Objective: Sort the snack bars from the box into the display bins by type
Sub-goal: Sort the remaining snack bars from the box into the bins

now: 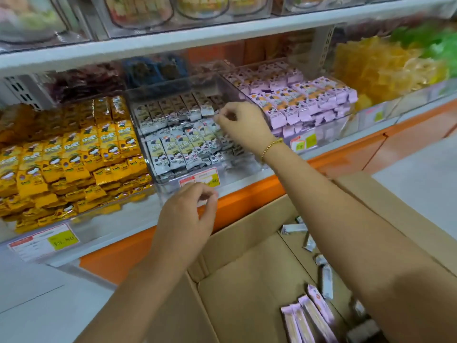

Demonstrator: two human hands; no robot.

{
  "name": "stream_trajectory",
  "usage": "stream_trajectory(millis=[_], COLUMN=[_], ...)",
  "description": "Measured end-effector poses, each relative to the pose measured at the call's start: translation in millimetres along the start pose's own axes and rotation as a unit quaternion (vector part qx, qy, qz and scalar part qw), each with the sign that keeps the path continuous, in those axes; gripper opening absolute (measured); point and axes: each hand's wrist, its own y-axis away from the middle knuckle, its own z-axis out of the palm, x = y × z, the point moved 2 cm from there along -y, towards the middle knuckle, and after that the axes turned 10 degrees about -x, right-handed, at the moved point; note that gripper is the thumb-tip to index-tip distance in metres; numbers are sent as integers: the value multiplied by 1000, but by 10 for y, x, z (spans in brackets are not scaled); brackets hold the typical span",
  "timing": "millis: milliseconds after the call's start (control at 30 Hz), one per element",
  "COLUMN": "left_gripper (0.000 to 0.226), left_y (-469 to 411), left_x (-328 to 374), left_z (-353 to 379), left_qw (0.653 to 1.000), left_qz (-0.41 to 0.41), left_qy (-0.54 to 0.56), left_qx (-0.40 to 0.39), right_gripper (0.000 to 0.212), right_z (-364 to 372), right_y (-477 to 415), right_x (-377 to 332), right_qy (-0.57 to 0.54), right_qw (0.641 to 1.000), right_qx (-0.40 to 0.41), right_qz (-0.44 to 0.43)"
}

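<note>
Three clear display bins stand side by side on the shelf: yellow snack bars at the left, grey-white bars in the middle bin, pink bars at the right. My right hand reaches over the middle bin's right side, fingers curled just above the grey-white bars; I cannot tell whether it holds one. My left hand hovers in front of the middle bin's price tag, fingers loosely curled and holding nothing. A cardboard box below holds loose grey-white and pink bars.
An orange shelf edge runs under the bins. Price tags hang on the bin fronts. Bins of dried fruit and sweets fill the back row and the upper shelf. White floor lies at both sides of the box.
</note>
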Motion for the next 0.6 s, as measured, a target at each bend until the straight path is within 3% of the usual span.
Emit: stream_trajectory(millis=[100,200,333,400,500,600], left_gripper=[22,19,2,14,19,23], left_y=[122,306,665,856,1063,1155], left_x=[33,-100,-434,-584,-701,-731], left_z=[289,650,1051,1181,1291,1358], left_qw=[998,990,956,933,898,871], left_qz=[15,1,-47,-74,-86,-71], left_qy=[8,-20,-79,-107,-157,-189], left_qx=[-63,-141,-279,-336,-401,-448], right_gripper=[31,28,21,19,34,36], right_z=[-171,-168,-54,-8,126,326], right_y=[803,1521,2301,2617,3012,3303], right_x=[246,856,1918,2286,2718,2961], right_qy=[23,65,110,133,113,70], right_qw=[999,982,921,888,835,799], right_qx=[-43,-154,-254,-287,-327,-317], right_qz=[-17,93,274,334,427,505])
